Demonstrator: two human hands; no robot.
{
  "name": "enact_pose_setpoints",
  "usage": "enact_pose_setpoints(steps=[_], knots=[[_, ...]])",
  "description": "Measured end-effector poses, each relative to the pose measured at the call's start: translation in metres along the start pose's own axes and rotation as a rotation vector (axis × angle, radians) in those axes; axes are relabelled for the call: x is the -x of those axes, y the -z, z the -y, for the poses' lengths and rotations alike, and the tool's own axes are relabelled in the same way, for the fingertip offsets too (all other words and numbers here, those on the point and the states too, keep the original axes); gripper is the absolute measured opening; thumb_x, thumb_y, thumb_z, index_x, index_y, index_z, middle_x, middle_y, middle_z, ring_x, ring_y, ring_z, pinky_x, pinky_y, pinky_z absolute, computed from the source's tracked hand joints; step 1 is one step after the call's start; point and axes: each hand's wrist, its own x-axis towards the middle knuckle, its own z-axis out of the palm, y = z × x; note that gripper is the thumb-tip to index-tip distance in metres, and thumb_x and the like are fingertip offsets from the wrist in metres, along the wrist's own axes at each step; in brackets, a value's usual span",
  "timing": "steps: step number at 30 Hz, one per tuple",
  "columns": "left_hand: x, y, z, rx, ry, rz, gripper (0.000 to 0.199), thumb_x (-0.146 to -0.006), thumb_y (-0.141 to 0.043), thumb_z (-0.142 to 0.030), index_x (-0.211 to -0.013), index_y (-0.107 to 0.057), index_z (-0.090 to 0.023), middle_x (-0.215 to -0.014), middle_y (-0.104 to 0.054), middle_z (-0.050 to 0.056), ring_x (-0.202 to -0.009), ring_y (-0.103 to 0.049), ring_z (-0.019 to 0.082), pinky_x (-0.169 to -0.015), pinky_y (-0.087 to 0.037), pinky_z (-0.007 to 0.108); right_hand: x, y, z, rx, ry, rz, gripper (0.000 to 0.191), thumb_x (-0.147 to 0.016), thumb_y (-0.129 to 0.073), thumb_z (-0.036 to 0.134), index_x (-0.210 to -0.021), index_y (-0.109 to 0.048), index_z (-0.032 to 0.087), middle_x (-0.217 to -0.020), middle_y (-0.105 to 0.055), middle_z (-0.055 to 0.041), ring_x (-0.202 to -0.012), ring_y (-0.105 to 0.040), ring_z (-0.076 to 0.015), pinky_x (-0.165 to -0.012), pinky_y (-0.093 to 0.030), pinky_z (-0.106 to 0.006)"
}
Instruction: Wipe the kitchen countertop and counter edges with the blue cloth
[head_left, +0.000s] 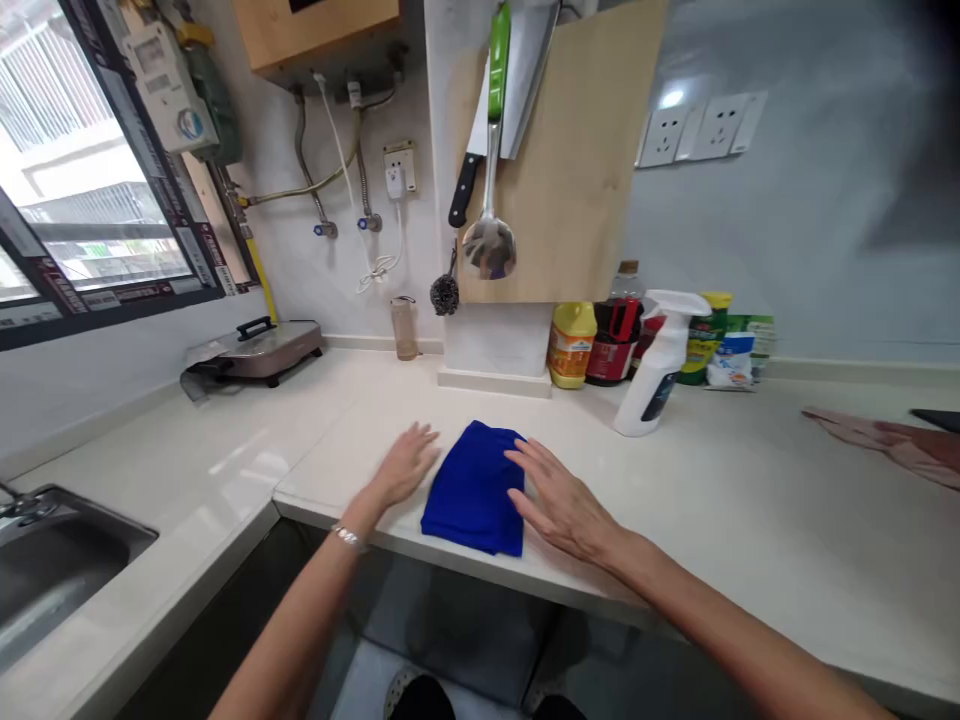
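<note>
A folded blue cloth [474, 490] lies on the white countertop [360, 430], close to its front edge. My left hand [405, 465] hovers just left of the cloth with fingers stretched out, apart from it and holding nothing. On the other side, my right hand [566, 500] has its fingers spread over the cloth's right edge; whether the fingertips touch it I cannot tell. Behind and to the right of that hand stands a white spray bottle [652, 375], upright.
A sink [67, 560] is at the far left, an electric pan [262, 350] in the back left corner. Beside a small clear bottle [405, 330], a wall ledge juts out. A yellow bottle [572, 345] and several packets line the wall. A ladle [490, 245] hangs above.
</note>
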Motion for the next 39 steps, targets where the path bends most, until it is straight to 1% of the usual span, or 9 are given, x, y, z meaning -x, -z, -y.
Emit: enact_pose_setpoints(steps=[2, 5, 9, 12, 16, 24, 28, 33, 39], knots=[[0.033, 0.022, 0.047, -0.056, 0.096, -0.009, 0.068, -0.102, -0.019, -0.057, -0.153, -0.043, -0.019, -0.164, -0.035, 0.008, -0.156, -0.020, 0.021, -0.128, -0.021, 0.041, -0.027, -0.028, 0.006, 0.005, -0.037, 0.244, 0.070, -0.099, -0.048, 0.052, -0.155, -0.035, 0.014, -0.164, -0.025, -0.0194, -0.154, -0.015, -0.0355, -0.126, -0.025, -0.057], [0.091, 0.049, 0.124, -0.152, 0.270, 0.022, 0.068, -0.098, -0.028, -0.054, -0.145, -0.052, -0.011, -0.156, -0.044, 0.019, -0.151, -0.031, 0.037, -0.122, -0.024, 0.064, -0.049, -0.058, 0.005, -0.005, -0.066, 0.492, 0.085, -0.096, -0.040, 0.071, -0.160, -0.025, 0.018, -0.166, -0.012, -0.0199, -0.154, -0.004, -0.0388, -0.126, -0.013, -0.062], [0.151, 0.053, 0.216, -0.334, 0.469, 0.060, 0.060, -0.099, -0.029, -0.045, -0.154, -0.042, -0.027, -0.161, -0.037, 0.008, -0.149, -0.032, 0.037, -0.117, -0.036, 0.061, -0.067, -0.076, -0.024, 0.001, -0.025, 0.506, 0.089, -0.093, -0.031, 0.080, -0.161, -0.022, 0.023, -0.167, -0.006, -0.0163, -0.155, 0.000, -0.0363, -0.127, -0.007, -0.059], [0.171, 0.037, 0.251, -0.406, 0.398, -0.003, 0.057, -0.100, -0.026, -0.039, -0.157, -0.032, -0.038, -0.165, -0.028, -0.003, -0.153, -0.023, 0.031, -0.120, -0.033, 0.057, -0.090, -0.087, -0.051, 0.039, -0.027, 0.513, 0.090, -0.092, -0.028, 0.081, -0.161, -0.022, 0.023, -0.168, -0.008, -0.0163, -0.155, -0.002, -0.0353, -0.127, -0.008, -0.057], [0.176, 0.025, 0.254, -0.384, 0.381, -0.022, 0.059, -0.100, -0.028, -0.042, -0.158, -0.020, -0.042, -0.166, -0.023, -0.008, -0.154, -0.022, 0.029, -0.123, -0.030, 0.055, -0.142, -0.116, -0.062, 0.091, -0.036, 0.540, 0.091, -0.092, -0.025, 0.082, -0.161, -0.020, 0.022, -0.168, -0.009, -0.0175, -0.155, -0.003, -0.0362, -0.126, -0.007, -0.057], [0.176, 0.026, 0.248, -0.232, 0.474, -0.057, 0.064, -0.093, -0.031, -0.062, -0.154, -0.012, -0.057, -0.162, -0.024, -0.022, -0.153, -0.026, 0.028, -0.124, -0.029, 0.059, -0.270, -0.201, -0.030, 0.102, -0.006, 0.557, 0.084, -0.095, -0.028, 0.077, -0.161, -0.021, 0.026, -0.168, -0.014, -0.0143, -0.154, -0.010, -0.0389, -0.125, -0.013, -0.058], [0.174, 0.027, 0.243, -0.250, 0.480, -0.047, 0.065, -0.094, -0.030, -0.063, -0.156, -0.016, -0.052, -0.164, -0.025, -0.018, -0.153, -0.026, 0.030, -0.124, -0.028, 0.059, -0.307, -0.225, -0.025, 0.107, -0.047, 0.562, 0.088, -0.094, -0.022, 0.080, -0.161, -0.020, 0.023, -0.168, -0.014, -0.0160, -0.153, -0.011, -0.0413, -0.123, -0.013, -0.061], [0.163, 0.041, 0.219, -0.291, 0.504, 0.021, 0.064, -0.097, -0.032, -0.062, -0.158, -0.027, -0.040, -0.166, -0.027, -0.005, -0.154, -0.024, 0.031, -0.124, -0.027, 0.058, -0.278, -0.212, -0.014, 0.078, -0.027, 0.559, 0.092, -0.094, -0.021, 0.080, -0.161, -0.020, 0.016, -0.167, -0.014, -0.0189, -0.152, -0.011, -0.0446, -0.122, -0.013, -0.063], [0.154, 0.054, 0.195, -0.260, 0.579, 0.056, 0.069, -0.097, -0.029, -0.065, -0.156, -0.036, -0.030, -0.167, -0.029, 0.003, -0.156, -0.016, 0.033, -0.125, -0.019, 0.058, -0.156, -0.152, 0.016, 0.053, 0.106, 0.509, 0.087, -0.094, -0.030, 0.077, -0.160, -0.025, 0.021, -0.167, -0.018, -0.0179, -0.153, -0.013, -0.0410, -0.124, -0.013, -0.059]])
